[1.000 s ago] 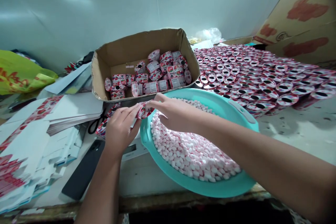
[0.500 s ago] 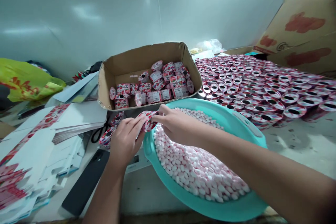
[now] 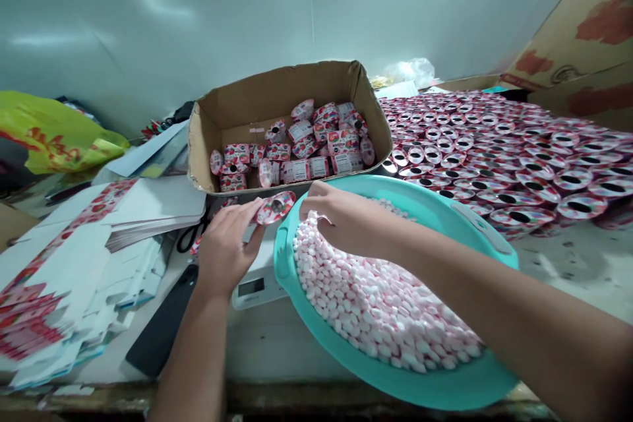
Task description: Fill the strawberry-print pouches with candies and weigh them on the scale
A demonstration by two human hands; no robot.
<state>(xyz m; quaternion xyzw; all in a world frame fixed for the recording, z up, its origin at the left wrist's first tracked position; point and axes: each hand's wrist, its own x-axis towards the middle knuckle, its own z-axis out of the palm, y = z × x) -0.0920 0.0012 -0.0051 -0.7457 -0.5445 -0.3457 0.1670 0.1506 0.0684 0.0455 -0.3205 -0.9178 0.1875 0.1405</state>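
My left hand (image 3: 230, 244) grips a small strawberry-printed box (image 3: 277, 207) whose oval end, with a dark hole in it, faces up. Pink and white tablet candies (image 3: 390, 316) fill much of a turquoise basin (image 3: 297, 303). Over the basin's left part, my right hand (image 3: 341, 217) is closed, its fingers curled down around some of the candies; the fingertips are partly hidden. Below the held box, a white scale (image 3: 262, 290) with a small display is partly covered by the basin and my left hand.
Behind the basin stands a cardboard box (image 3: 217, 105) holding several closed printed boxes (image 3: 297, 170). Rows of upright boxes with holes (image 3: 494, 165) cover the right side. Flat white cartons (image 3: 89, 264), a black phone (image 3: 163, 323) and a yellow bag (image 3: 54, 135) lie left.
My right hand has left the printed box and moved right and down into the candies. My left hand still holds the box, its holed end now showing. The view has shifted slightly.
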